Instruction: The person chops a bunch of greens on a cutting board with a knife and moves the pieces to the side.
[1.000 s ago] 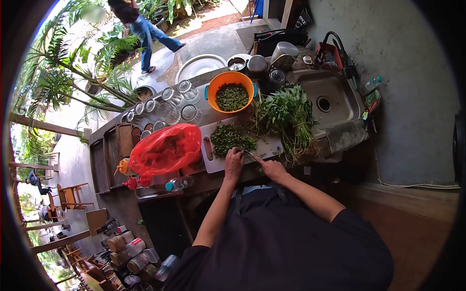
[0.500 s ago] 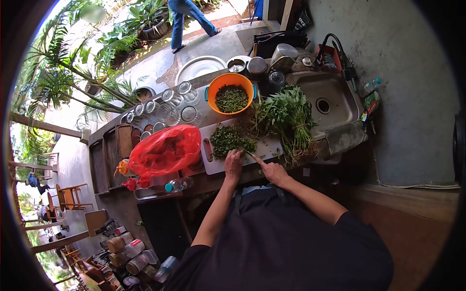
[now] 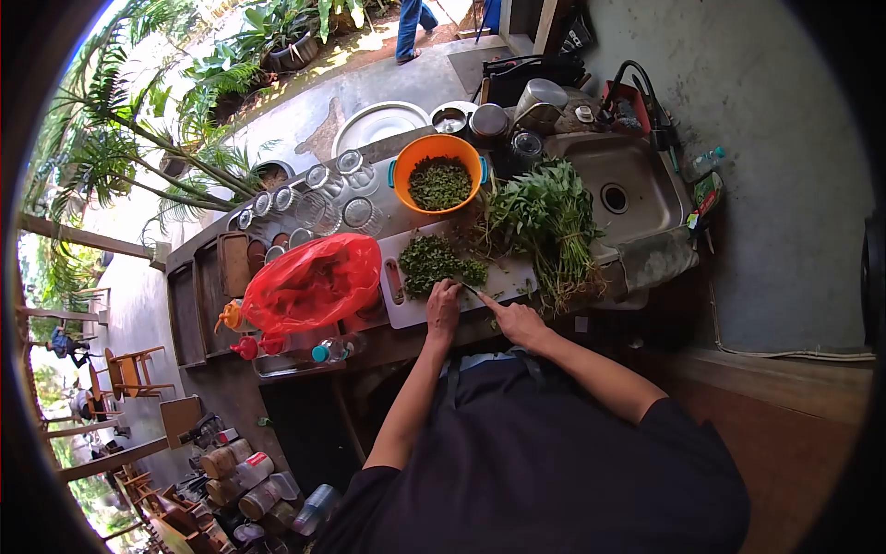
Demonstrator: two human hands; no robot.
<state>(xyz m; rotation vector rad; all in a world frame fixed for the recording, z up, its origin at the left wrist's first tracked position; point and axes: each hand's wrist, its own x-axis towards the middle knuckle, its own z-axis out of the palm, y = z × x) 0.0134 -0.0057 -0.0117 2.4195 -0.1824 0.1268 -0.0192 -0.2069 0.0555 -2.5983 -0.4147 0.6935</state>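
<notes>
On the white cutting board [image 3: 509, 282] lies a heap of chopped leafy greens [image 3: 429, 264]. My left hand [image 3: 444, 307] is closed, its fingers bunched on the greens at the heap's near edge, beside the knife blade. My right hand [image 3: 520, 323] is wrapped round the handle of a knife [image 3: 473, 293], whose blade points left toward my left fingers. To the right, a large bundle of uncut greens [image 3: 552, 222] lies partly over the board, roots toward me. Behind the board stands an orange basin [image 3: 402, 189] with blue handles, holding more chopped greens.
A steel sink [image 3: 637, 171] is at the right. Left of the board sit a red plastic bag [image 3: 314, 286], a clear bottle with a teal cap [image 3: 334, 350], and several glasses [image 3: 360, 214]. Pots and a jar [image 3: 527, 146] stand behind. A person's legs [image 3: 413, 30] are in the yard beyond.
The person in the yard has walked to the right. Both my hands, the knife and the greens stay nearly where they were; the view has shifted slightly.
</notes>
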